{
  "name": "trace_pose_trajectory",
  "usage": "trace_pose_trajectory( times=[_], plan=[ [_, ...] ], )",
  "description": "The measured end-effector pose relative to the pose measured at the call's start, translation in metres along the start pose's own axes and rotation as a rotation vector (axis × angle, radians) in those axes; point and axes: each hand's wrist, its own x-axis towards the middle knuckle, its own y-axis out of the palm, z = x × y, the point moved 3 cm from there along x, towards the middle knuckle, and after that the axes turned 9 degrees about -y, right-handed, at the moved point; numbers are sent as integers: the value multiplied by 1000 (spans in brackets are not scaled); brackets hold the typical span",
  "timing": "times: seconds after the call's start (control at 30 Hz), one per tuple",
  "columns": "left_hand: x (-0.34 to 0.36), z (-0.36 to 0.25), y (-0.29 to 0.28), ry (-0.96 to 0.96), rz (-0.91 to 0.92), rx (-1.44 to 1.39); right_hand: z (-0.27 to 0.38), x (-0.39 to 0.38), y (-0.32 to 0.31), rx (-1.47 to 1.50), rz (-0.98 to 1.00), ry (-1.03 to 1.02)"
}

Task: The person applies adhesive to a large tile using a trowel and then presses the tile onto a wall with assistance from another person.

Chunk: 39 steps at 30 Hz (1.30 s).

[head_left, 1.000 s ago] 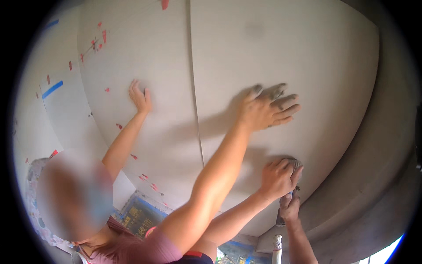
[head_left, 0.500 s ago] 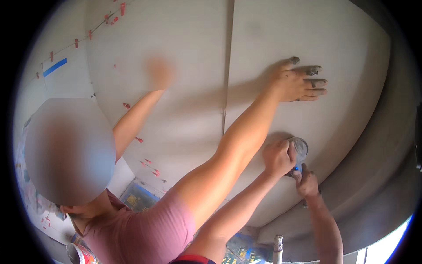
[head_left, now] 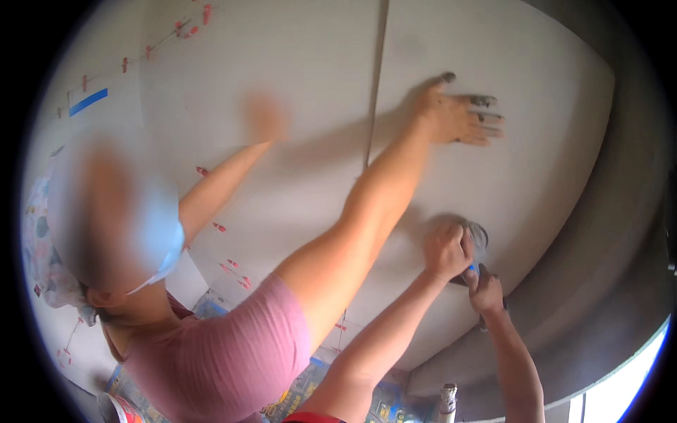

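My left hand (head_left: 447, 248) is closed around the head end of a hand-held tool with a round grey head, which looks like a tile vibrator (head_left: 479, 234). Lower on the same tool, my right hand (head_left: 488, 291) grips its handle, with a bit of blue showing between the hands. The round head is held against a large pale tile (head_left: 543, 180) on the wall, near its lower right edge. My fingers hide much of the tool's body.
At my left, a co-worker (head_left: 211, 352) in a pink shirt reaches across; their smudged hand (head_left: 458, 116) lies on the tile above mine. Red levelling clips (head_left: 220, 227) line the tile joints. A curved grey wall (head_left: 564, 303) borders the right; a bucket (head_left: 116, 409) stands lower left.
The co-worker's smudged hand has shifted left and slightly up on the tile, and their head and shoulder have moved a little. My hands stay on the tool; the view has tilted slightly.
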Motion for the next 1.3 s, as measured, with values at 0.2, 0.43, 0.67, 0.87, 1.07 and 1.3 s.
trace_pose_trajectory(
  times=[0.2, 0.43, 0.67, 0.87, 1.07, 1.3],
  plan=[
    [12, 8, 7, 7, 57, 38, 0, 17, 0, 74, 33, 35],
    [3, 2, -6, 19, 15, 191, 9, 10, -9, 55, 252, 99],
    [24, -26, 9, 36, 81, 190, 8, 12, -36, 126, 198, 150],
    [105, -120, 71, 238, 131, 113, -38, 56, -119, 189, -90, 211],
    [124, -135, 95, 307, 83, 55, -41, 74, -156, 181, -51, 286],
    [145, -134, 100, 299, 90, 42, -35, 90, -164, 201, -96, 252]
  ],
)
